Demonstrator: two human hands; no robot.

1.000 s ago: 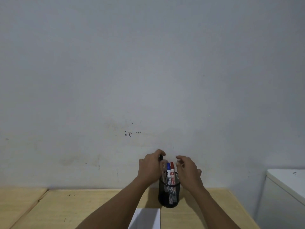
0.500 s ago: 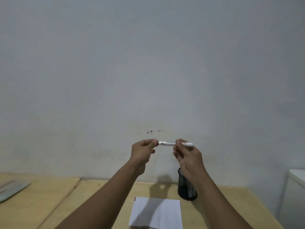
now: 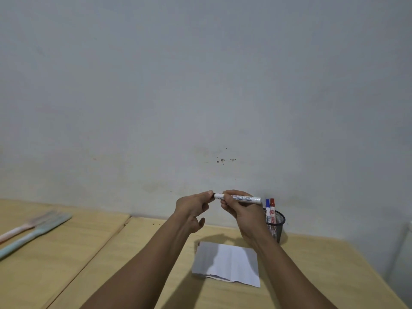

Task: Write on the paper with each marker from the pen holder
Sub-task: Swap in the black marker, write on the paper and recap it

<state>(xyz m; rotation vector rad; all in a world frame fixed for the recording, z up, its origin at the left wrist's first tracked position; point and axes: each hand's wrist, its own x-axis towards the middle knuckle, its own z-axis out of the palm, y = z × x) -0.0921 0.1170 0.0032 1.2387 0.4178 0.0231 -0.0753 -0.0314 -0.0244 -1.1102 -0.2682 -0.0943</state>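
I hold a white marker (image 3: 243,198) level in the air above the table. My right hand (image 3: 242,211) grips its barrel. My left hand (image 3: 192,208) pinches the black cap end at the marker's left tip. A white sheet of paper (image 3: 229,263) lies flat on the wooden table below my hands. To the right stands a black mesh pen holder (image 3: 277,227) against the wall, partly hidden by my right wrist. A blue-capped marker (image 3: 267,210) and a red-capped marker (image 3: 272,209) stand upright in it.
The wooden table (image 3: 145,253) has a seam running down its left part. Two long flat objects, one pink (image 3: 20,228) and one pale blue (image 3: 33,236), lie at the far left. A grey wall rises right behind the table. A white object (image 3: 404,253) borders the right edge.
A second ago both hands were at the pen holder. They lifted a marker out and now hold it level; the view has swung left and down, so the holder sits further right.
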